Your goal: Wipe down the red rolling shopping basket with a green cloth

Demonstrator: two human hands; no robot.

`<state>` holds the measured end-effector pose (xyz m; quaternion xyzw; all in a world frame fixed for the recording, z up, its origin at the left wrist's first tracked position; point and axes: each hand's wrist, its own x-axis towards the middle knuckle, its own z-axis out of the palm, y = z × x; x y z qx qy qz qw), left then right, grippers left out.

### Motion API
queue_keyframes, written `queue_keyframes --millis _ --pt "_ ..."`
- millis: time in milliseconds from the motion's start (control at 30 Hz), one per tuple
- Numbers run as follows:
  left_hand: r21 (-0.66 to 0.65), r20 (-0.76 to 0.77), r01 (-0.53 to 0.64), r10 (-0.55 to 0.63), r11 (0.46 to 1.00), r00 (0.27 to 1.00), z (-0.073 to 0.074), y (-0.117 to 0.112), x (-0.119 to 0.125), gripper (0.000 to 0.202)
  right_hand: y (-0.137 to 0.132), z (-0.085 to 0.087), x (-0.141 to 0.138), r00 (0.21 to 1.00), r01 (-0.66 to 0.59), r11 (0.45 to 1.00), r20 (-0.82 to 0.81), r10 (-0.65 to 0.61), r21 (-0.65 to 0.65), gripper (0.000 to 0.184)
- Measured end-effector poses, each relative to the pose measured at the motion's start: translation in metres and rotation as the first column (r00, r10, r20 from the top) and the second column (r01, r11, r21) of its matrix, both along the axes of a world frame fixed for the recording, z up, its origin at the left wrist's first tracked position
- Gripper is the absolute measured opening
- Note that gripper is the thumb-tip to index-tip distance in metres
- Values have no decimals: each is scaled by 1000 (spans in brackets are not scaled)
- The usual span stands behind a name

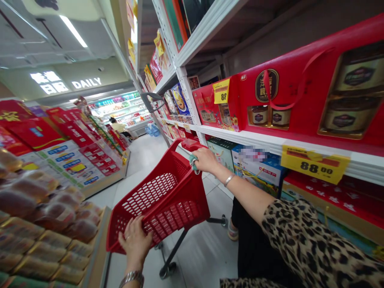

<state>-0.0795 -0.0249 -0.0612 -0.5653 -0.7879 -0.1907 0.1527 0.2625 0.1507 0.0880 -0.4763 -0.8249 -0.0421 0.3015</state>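
A red plastic shopping basket on a wheeled frame stands tilted in the aisle in front of me. My left hand grips its near rim, fingers curled over the edge; a metal watch is on that wrist. My right hand is closed on the far end of the basket by its red handle, with a small teal cloth bunched in the fingers. A bracelet sits on the right wrist, and a leopard-print sleeve covers the arm. The basket looks empty inside.
Shelves on the right carry red gift boxes with yellow price tags. A low display of wrapped goods stands at the left, red cartons behind it. The tiled aisle runs ahead; a person crouches far down it.
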Motion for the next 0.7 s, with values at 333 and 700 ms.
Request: queue_keyframes --millis 333,700 --pt "71 -4 32 -32 997 999 1 6 36 67 -50 -16 -31 995 -19 997 -98 26 76 13" --pt "289 77 298 -333 910 940 3 28 101 84 -123 -27 -59 985 -69 980 -142 96 186 8"
